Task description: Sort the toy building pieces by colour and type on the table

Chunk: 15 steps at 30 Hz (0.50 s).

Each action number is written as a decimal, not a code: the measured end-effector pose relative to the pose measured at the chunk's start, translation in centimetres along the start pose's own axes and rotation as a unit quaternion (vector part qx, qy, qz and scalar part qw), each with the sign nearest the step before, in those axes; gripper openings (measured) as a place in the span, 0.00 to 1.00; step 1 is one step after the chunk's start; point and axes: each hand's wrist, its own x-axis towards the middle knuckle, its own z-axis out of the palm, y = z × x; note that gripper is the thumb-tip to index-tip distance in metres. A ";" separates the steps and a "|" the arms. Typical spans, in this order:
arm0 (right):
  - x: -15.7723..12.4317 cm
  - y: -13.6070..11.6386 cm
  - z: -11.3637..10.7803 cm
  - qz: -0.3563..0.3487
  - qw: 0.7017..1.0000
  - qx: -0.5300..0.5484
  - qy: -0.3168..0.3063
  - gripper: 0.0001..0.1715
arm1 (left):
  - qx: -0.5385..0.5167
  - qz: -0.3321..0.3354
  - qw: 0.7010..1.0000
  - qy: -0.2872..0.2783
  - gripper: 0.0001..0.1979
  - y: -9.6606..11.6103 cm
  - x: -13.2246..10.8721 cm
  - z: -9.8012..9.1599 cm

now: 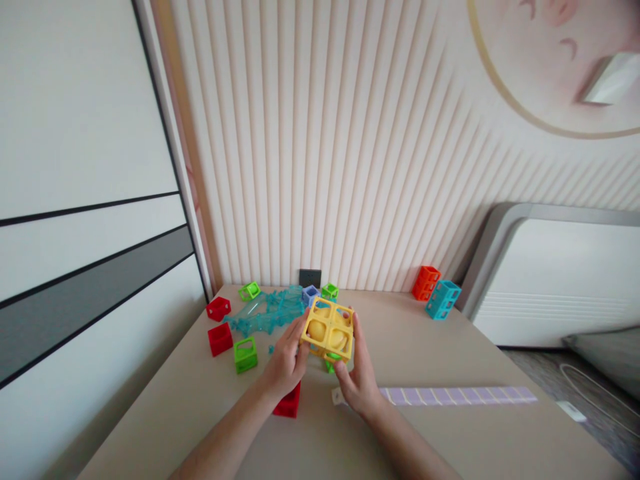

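Note:
Between my two hands, a yellow block [330,323] with round-cornered openings is raised over the table, tilted toward me. Rounded yellow shapes show through its openings. My left hand [287,360] grips its left side, fingers closed round the edge. On the right side, my right hand [361,377] holds it with the thumb at the lower corner. Part of a green block [331,364] shows below the yellow one, mostly hidden. A red block [289,404] lies by my left wrist, which covers some of it.
Translucent teal pieces [273,310] lie at the back left near red blocks [220,339] and green blocks [245,355]. Orange [426,283] and blue [443,300] stacks stand at the back right. A purple strip [460,396] stretches rightward across the table [415,440].

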 end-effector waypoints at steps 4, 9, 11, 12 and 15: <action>-0.1 0.3 0.4 0.032 0.998 0.043 0.032 0.46 | -0.009 -0.005 1.000 -0.013 0.28 0.3 -0.2 0.3; -0.5 1.1 0.1 0.038 0.998 0.000 0.055 0.50 | -0.032 -0.030 0.999 -0.009 0.25 1.0 -0.1 0.5; -0.5 1.1 0.0 0.038 0.998 -0.007 0.057 0.50 | -0.041 -0.050 0.998 -0.009 0.23 1.2 0.0 0.3; -0.5 1.1 -0.1 0.037 0.998 -0.008 0.057 0.49 | -0.047 -0.061 0.997 -0.009 0.23 1.2 0.1 0.2; -0.4 0.9 -0.1 0.033 0.998 -0.011 0.052 0.48 | -0.081 -0.094 0.992 -0.003 0.20 1.2 0.2 -0.1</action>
